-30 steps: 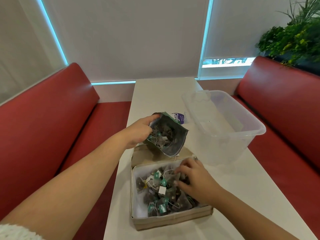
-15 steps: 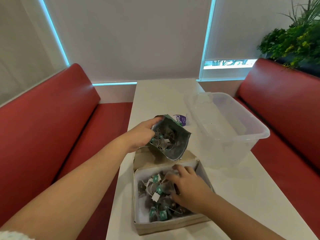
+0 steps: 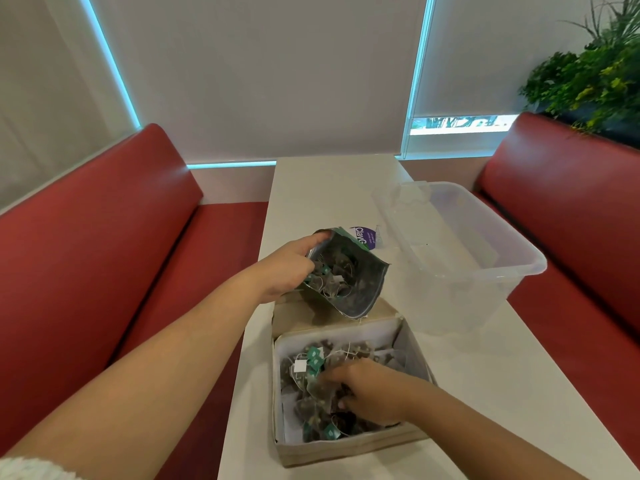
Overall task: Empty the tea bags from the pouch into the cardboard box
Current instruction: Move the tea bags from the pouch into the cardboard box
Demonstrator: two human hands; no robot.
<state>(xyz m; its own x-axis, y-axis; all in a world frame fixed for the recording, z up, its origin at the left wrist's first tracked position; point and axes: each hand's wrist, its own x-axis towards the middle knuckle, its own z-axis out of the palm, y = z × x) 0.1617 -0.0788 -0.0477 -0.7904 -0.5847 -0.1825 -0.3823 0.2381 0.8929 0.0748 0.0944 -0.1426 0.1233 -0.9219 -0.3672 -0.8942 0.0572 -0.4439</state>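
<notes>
Pouch [image 3: 343,275] position: held above the far edge of the cardboard box [image 3: 349,448], mouth open and tilted toward the camera, with a residue of tea bags visible inside. The left hand [image 3: 287,271] holds the pouch at its left rim, thumb over the upper edge and fingers under the side; this grip is closed on the pouch.

Right hand [image 3: 374,393] position: inside the box, palm down, resting on the pile of tea bags [image 3: 311,362]. Its fingers are curled among the bags; whether they pinch a bag or only press on the pile cannot be told, as the fingertips are buried.

Change against the two earlier frames:
1. The right hand has travelled from the far right corner of the box toward its middle and nearer edge. The bags under it now lie spread across the floor of the box.
2. The pouch has kept nearly the same height, tilt and place. Its contents appear about unchanged.
3. The camera has shifted slightly, so the box sits lower in the view.

Meaning for the task: the recent motion appears to level or clear the pile, not to transfer more bags. A good share of the bags is in the box; some are left in the pouch, so emptying is incomplete.

Adjacent items: a clear plastic bin [image 3: 460,258] stands on the table [image 3: 485,393] just right of the pouch and takes no part.
</notes>
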